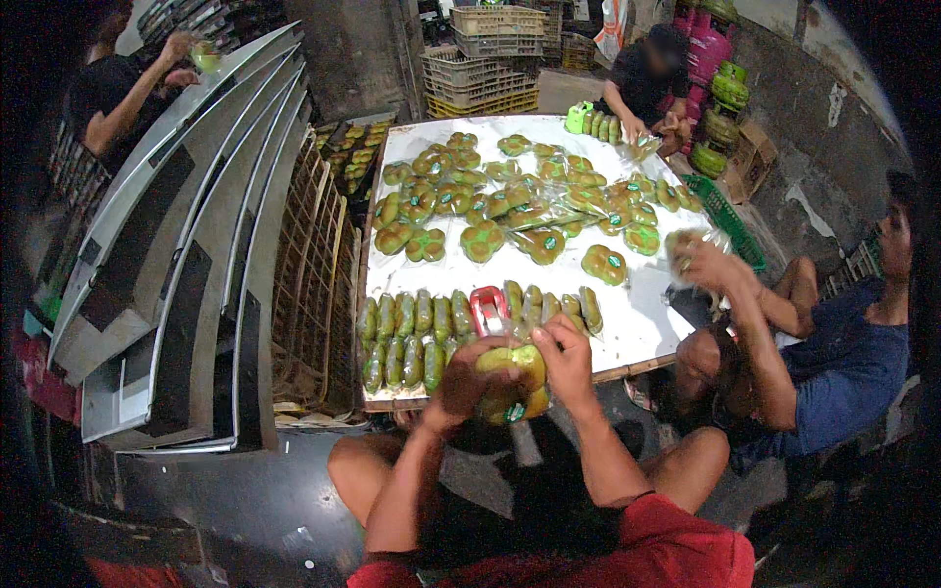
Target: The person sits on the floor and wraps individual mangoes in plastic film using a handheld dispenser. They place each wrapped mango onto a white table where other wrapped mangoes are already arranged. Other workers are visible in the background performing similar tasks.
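Observation:
In front of my lap I hold a clear plastic bag of green-brown buns, with a small round sticker on it. My left hand wraps round the left side of the bag. With bent fingers, my right hand pinches the bag's plastic at its upper right. Just beyond my hands, a red tape dispenser stands on the white table. Left of it lie two rows of long wrapped green-brown rolls, and right of it one more row of rolls.
Many bagged bun clusters cover the table's far part. A co-worker in blue handles a bag at the right; another sits far right near a green tape dispenser. Metal trays and a crate stand left; a green basket stands right.

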`<state>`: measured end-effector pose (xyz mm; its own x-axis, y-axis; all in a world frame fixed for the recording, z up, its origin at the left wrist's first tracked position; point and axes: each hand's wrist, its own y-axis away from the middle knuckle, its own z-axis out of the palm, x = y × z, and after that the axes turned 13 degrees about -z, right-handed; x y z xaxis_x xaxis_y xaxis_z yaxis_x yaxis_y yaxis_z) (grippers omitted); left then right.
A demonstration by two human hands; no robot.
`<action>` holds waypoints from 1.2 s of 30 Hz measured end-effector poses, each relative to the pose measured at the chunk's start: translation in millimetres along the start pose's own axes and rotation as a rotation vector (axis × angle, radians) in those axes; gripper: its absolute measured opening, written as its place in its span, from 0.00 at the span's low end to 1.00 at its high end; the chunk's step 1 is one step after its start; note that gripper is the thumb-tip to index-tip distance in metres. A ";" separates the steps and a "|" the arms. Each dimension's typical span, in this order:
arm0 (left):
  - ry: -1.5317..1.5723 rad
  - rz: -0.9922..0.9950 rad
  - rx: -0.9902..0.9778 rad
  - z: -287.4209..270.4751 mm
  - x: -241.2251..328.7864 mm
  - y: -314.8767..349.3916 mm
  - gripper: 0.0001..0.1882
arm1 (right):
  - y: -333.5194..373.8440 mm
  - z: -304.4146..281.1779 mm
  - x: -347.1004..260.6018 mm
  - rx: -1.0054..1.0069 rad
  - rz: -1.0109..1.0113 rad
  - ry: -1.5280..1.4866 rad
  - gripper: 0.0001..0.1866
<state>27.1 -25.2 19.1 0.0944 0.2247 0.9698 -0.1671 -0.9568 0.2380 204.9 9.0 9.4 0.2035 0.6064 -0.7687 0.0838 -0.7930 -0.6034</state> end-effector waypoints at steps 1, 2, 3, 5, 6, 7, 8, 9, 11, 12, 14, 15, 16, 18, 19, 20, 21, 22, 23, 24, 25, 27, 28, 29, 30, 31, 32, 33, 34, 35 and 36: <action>-0.133 0.083 -0.018 -2.3 0.8 -0.7 0.22 | 4.3 -2.2 -0.5 -0.032 0.008 0.026 0.10; -0.266 0.166 -0.037 -2.1 0.6 -1.1 0.21 | 7.9 -4.1 -1.5 -0.065 0.016 0.053 0.10; -0.310 0.023 0.009 0.4 0.0 -2.5 0.22 | 10.1 -5.3 -2.1 -0.093 0.018 0.077 0.11; -0.395 -0.268 0.107 6.1 -2.5 -3.1 0.23 | 25.9 -1.0 14.5 0.002 0.123 -0.160 0.11; -0.306 -0.113 0.091 11.1 -4.4 -0.9 0.23 | 37.6 -0.3 26.6 0.038 0.302 -0.342 0.11; -0.216 0.038 0.080 16.0 -8.5 2.9 0.24 | 30.5 2.8 8.7 0.070 0.483 -0.527 0.12; -0.125 0.188 0.070 17.4 -11.8 6.4 0.25 | 26.3 7.2 -12.6 0.199 0.725 -0.862 0.11; -0.140 0.149 0.047 19.9 -11.8 5.2 0.25 | 34.5 2.2 1.7 0.078 0.632 -0.706 0.11; -0.175 0.065 0.020 18.3 -11.2 7.2 0.26 | 56.1 -3.1 38.7 -0.173 0.450 -0.400 0.11; -0.141 0.022 0.074 14.1 -12.6 9.5 0.25 | 47.0 -4.4 15.1 -0.163 0.322 -0.162 0.08; -0.074 -0.052 0.169 10.1 -10.0 9.8 0.24 | 47.5 5.2 -3.9 -0.119 0.087 -0.138 0.09; -0.098 -0.001 0.220 11.2 -9.8 8.3 0.22 | 48.8 8.2 -7.6 -0.095 -0.028 -0.121 0.10; -0.122 0.049 0.272 13.6 -10.1 6.0 0.20 | 48.9 9.2 -8.1 -0.075 -0.032 -0.111 0.11; -0.326 0.045 0.321 11.1 -13.2 2.9 0.16 | 48.9 7.0 -3.1 -0.106 0.099 -0.154 0.10; -0.506 -0.009 0.317 7.0 -13.7 1.9 0.14 | 49.6 7.9 0.8 -0.121 0.163 -0.176 0.10; -0.505 -0.010 0.309 5.0 -14.4 1.8 0.13 | 54.3 13.3 7.8 -0.079 0.198 -0.236 0.07; -0.502 -0.009 0.299 5.3 -8.1 2.1 0.11 | 57.6 16.5 14.7 -0.003 0.274 -0.356 0.07; -0.319 0.045 0.285 7.1 -1.0 4.7 0.10 | 60.8 18.8 21.5 0.075 0.349 -0.475 0.07; -0.135 0.098 0.267 9.3 4.9 5.9 0.08 | 64.9 18.7 27.8 0.156 0.422 -0.593 0.07; -0.134 0.199 0.252 5.7 -5.0 4.6 0.09 | 66.9 22.8 26.6 0.133 0.412 -0.581 0.06; -0.135 0.302 0.229 3.9 -18.7 -0.9 0.11 | 68.4 24.5 25.1 0.117 0.400 -0.566 0.06; -0.342 0.388 0.224 -1.8 -36.9 -9.6 0.13 | 68.2 24.8 22.8 0.080 0.379 -0.532 0.06; -0.548 0.369 0.242 -5.5 -42.0 -12.2 0.14 | 66.7 23.3 21.7 0.058 0.369 -0.515 0.06; -0.754 0.346 0.260 -8.4 -47.5 -13.7 0.16 | 64.9 22.6 20.3 0.036 0.359 -0.498 0.06; -0.640 0.326 0.234 -3.9 -45.2 -13.5 0.15 | 63.8 20.3 21.7 0.022 0.383 -0.439 0.06; -0.527 0.304 0.211 3.1 -37.6 -8.6 0.15 | 62.6 18.8 22.1 0.006 0.406 -0.383 0.06; -0.414 0.281 0.187 9.0 -29.1 -3.7 0.15 | 60.9 17.5 22.2 -0.010 0.430 -0.326 0.05; -0.331 0.193 0.182 11.6 -19.7 2.3 0.14 | 56.9 18.6 16.1 0.024 0.429 -0.384 0.05; -0.246 0.106 0.173 14.8 -9.5 6.5 0.12 | 51.0 19.6 6.5 0.060 0.427 -0.438 0.05; -0.161 0.019 0.164 17.7 -5.3 8.0 0.11 | 48.2 19.5 1.7 0.096 0.425 -0.492 0.05; -0.103 0.027 0.162 16.8 -18.5 4.3 0.11 | 49.1 19.8 3.9 0.059 0.397 -0.452 0.04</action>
<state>41.1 -36.5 1.3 0.1932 0.1868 0.9632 -0.0111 -0.9812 0.1925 190.5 -26.4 -27.5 -0.2275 0.2401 -0.9437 0.0291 -0.9670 -0.2530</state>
